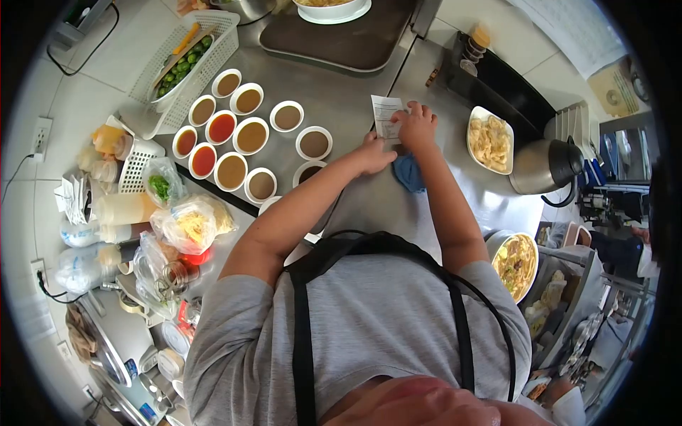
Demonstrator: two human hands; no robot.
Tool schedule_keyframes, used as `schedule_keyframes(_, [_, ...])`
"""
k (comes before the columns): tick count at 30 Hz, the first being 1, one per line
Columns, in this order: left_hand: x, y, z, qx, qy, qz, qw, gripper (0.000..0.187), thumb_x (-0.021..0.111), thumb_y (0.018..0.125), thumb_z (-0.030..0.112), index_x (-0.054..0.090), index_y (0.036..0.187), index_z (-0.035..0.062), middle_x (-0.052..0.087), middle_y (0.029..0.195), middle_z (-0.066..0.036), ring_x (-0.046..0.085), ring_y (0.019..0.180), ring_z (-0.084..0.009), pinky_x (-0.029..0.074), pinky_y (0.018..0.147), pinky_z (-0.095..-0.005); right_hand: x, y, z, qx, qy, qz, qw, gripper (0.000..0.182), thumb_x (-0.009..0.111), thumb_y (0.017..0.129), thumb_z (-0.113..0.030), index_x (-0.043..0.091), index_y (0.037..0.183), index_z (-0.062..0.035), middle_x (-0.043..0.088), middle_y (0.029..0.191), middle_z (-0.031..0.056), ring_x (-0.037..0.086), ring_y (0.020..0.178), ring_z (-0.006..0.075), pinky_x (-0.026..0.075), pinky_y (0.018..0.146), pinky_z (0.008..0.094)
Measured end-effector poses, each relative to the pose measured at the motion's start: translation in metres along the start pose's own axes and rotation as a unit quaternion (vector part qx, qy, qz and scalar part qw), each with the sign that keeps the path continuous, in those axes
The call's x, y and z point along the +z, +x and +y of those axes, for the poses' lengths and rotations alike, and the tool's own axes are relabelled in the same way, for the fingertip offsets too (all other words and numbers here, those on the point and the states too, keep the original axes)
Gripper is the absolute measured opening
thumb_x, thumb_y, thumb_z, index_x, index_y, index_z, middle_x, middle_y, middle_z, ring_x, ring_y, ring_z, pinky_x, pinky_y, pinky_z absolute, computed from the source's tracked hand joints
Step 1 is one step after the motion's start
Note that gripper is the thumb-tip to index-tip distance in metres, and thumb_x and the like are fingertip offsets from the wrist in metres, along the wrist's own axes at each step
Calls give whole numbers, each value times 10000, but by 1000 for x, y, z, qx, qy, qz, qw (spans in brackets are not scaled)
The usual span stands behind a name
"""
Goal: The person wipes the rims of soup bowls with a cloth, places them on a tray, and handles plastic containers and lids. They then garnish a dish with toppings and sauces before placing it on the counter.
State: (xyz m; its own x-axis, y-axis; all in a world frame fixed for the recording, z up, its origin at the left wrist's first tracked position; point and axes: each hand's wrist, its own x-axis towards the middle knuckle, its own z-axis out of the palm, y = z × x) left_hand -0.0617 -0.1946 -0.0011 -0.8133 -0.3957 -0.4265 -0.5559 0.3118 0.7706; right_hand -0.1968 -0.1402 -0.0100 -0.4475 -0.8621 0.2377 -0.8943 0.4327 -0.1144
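Observation:
A printed paper slip (386,113) lies over the steel counter in front of me. My left hand (373,155) is at its lower edge, with the fingers closed on the paper and the thumb pointing right. At the slip's right side, my right hand (417,126) has its fingers curled over the edge. A folded blue cloth (408,174) rests on the counter just below my hands. Left of them stand several white cups of brown sauce (314,144) and a few of red sauce (221,128). My left forearm covers some cups.
A brown tray (334,42) with a white bowl (330,10) is at the back. To the right are a dish of fried pieces (490,140), a steel jug (536,167) and a noodle bowl (514,266). A white basket (226,28) with limes and plastic bags (192,221) line the left.

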Motion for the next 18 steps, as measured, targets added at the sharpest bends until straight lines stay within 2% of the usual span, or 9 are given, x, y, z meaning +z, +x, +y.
schedule_keyframes(3, [0, 6, -5, 1, 2, 3, 1000, 654, 502, 728, 359, 332, 1202, -58, 135, 1317, -206, 194, 1214, -305, 225, 978, -330, -1, 2, 6, 5, 13, -40, 999, 162, 520, 696, -149, 614, 783, -250, 422, 1154, 48, 330, 1102, 288, 210, 914, 484])
schedule_keyframes(6, [0, 12, -10, 8, 11, 2, 1000, 650, 502, 723, 356, 336, 1205, -48, 142, 1313, -198, 196, 1212, -295, 222, 979, -326, -3, 3, 6, -7, 23, -40, 999, 155, 520, 698, -148, 617, 773, -244, 417, 1160, 52, 315, 1117, 292, 188, 928, 489])
schedule_keyframes(8, [1, 12, -10, 9, 10, 9, 1000, 629, 499, 726, 344, 347, 1203, -37, 162, 1308, -184, 208, 1206, -289, 219, 980, -326, 0, 4, 7, -12, 26, -33, 999, 146, 520, 699, -150, 618, 762, -238, 420, 1156, 52, 313, 1118, 295, 193, 927, 487])
schedule_keyframes(11, [2, 11, -6, 20, -12, 5, 1000, 592, 496, 739, 331, 368, 1189, -32, 217, 1275, -161, 254, 1176, -267, 269, 948, -327, -1, 7, 6, -15, 23, -29, 999, 130, 525, 695, -155, 620, 748, -226, 423, 1151, 53, 320, 1112, 298, 203, 921, 484])
schedule_keyframes(14, [1, 3, 6, 9, -93, -3, 996, 574, 492, 753, 328, 374, 1184, -33, 251, 1245, -149, 320, 1123, -252, 321, 903, -324, -2, 5, 3, -14, 21, -26, 999, 122, 532, 687, -162, 620, 747, -221, 430, 1136, 54, 338, 1093, 294, 221, 905, 479])
schedule_keyframes(18, [-1, 12, 3, -23, -110, -21, 993, 589, 486, 759, 340, 367, 1180, -56, 258, 1228, -161, 366, 1076, -261, 343, 875, -319, 3, 3, -2, 4, 15, -11, 1000, 133, 539, 675, -168, 618, 764, -227, 444, 1105, 51, 361, 1060, 277, 244, 876, 473])
